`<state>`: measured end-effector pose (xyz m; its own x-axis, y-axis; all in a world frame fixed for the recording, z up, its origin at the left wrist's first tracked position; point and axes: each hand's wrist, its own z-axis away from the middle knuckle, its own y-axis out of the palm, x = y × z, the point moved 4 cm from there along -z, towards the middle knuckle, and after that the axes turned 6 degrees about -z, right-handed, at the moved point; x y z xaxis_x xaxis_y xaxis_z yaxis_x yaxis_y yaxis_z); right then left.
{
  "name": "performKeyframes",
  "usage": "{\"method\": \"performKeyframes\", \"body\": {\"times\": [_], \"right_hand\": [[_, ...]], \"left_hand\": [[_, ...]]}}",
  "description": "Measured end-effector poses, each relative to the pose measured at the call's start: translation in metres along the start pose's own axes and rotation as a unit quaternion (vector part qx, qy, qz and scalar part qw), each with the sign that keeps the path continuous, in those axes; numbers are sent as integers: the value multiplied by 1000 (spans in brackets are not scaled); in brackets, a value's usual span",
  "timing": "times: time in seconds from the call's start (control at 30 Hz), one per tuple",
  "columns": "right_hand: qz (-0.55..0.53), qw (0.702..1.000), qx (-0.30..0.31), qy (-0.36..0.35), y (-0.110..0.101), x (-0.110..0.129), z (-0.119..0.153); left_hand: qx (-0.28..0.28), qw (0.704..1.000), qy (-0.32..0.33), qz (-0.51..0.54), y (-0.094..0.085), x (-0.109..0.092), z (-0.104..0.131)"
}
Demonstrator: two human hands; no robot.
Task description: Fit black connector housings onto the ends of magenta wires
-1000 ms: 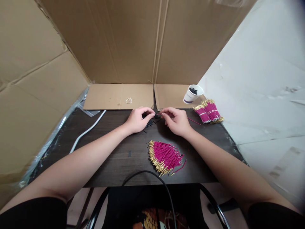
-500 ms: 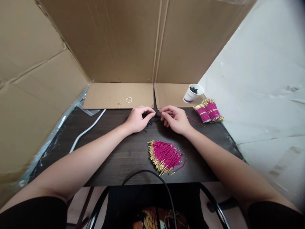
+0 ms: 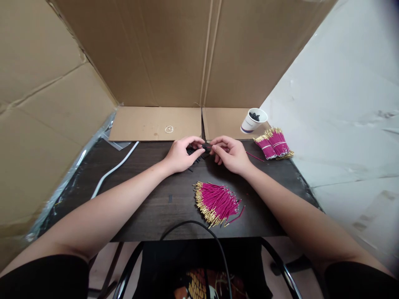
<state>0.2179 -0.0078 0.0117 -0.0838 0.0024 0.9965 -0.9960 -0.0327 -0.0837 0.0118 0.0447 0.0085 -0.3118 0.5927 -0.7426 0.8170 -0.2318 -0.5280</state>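
Two hands meet near the far edge of the dark table point(image 3: 149, 207): the left hand point(image 3: 181, 154) and right hand point(image 3: 229, 153) pinch fingertip to fingertip on a small black piece point(image 3: 206, 146) between them, with a thin pink wire point(image 3: 254, 156) trailing rightward from the right hand. Loose black bits point(image 3: 195, 160) lie just under the left hand. Toward the near edge, a fanned pile of pink wires point(image 3: 216, 201). At the far right corner, tied pink bundles point(image 3: 274, 144) beside a paper cup point(image 3: 252, 120).
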Motion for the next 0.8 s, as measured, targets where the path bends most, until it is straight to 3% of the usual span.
{"method": "performKeyframes", "body": {"times": [0.8], "right_hand": [[-5,1000,1,-3,0,-1,1]], "left_hand": [[3,1000,1,-24,0,1,1]]}}
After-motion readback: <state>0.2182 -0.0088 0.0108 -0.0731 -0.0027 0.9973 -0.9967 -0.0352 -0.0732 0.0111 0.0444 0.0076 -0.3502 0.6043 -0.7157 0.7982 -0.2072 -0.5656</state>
